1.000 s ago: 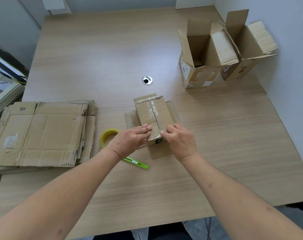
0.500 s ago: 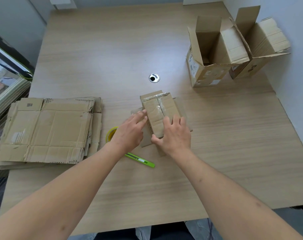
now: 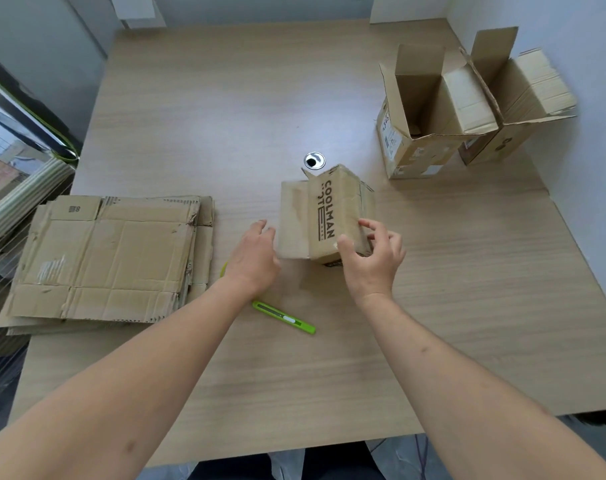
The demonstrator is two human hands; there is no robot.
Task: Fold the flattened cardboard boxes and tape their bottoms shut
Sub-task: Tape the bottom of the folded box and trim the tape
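Note:
A small cardboard box (image 3: 329, 216) printed "COOLMAN" is tipped on its side at the table's middle, its printed face up and a flap spread to the left. My right hand (image 3: 372, 259) grips its near right corner, thumb on the printed face and fingers curled over the right side. My left hand (image 3: 256, 258) is relaxed beside the left flap, fingertips close to its edge. A stack of flattened boxes (image 3: 111, 254) lies at the left. The tape roll (image 3: 224, 270) is almost fully hidden under my left hand. Two folded boxes (image 3: 429, 116) (image 3: 516, 98) stand at the far right.
A green box cutter (image 3: 284, 317) lies on the wooden table (image 3: 467, 289) near my left wrist. A round metal grommet (image 3: 314, 160) sits just beyond the box. A white wall runs along the right edge; a window frame is at the left.
The box has been turned over from taped bottom up onto its side, showing the printed face. My right hand moved to its right corner; my left hand came off the box.

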